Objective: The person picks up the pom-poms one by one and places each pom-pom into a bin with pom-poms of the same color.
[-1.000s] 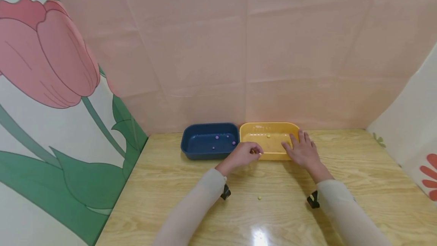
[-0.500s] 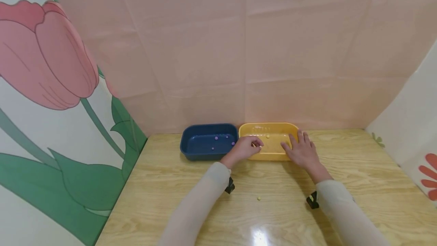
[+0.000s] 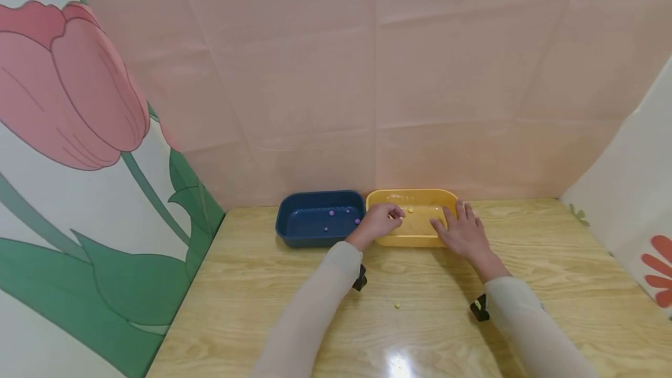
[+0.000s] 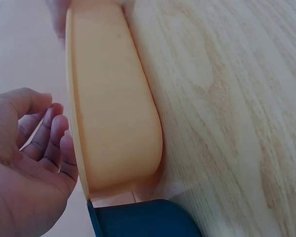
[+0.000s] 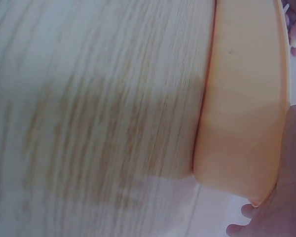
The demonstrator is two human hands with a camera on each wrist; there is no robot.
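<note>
My left hand (image 3: 379,221) is over the near left part of the yellow tray (image 3: 420,241), thumb and fingertips together. In the right wrist view a tiny yellow bead (image 5: 294,43) shows at those fingertips; the left wrist view hides it. My right hand (image 3: 466,239) rests on the tray's right end, fingers spread and fairly straight, with the thumb side over the inside. Another small yellow bead (image 3: 410,210) lies in the tray. One more yellow bead (image 3: 397,305) is on the wooden table, between my forearms.
A dark blue tray (image 3: 304,242) stands at the yellow tray's left, holding several purple beads, one purple bead (image 3: 331,213) near its middle. Behind both trays rises a pink cloth-like backdrop (image 3: 294,104). The wood-grain table (image 3: 236,308) stretches toward me.
My left hand has moved up and slightly forward from the yellow tray's near rim to over its inside. The right hand stays on the tray's right end.
</note>
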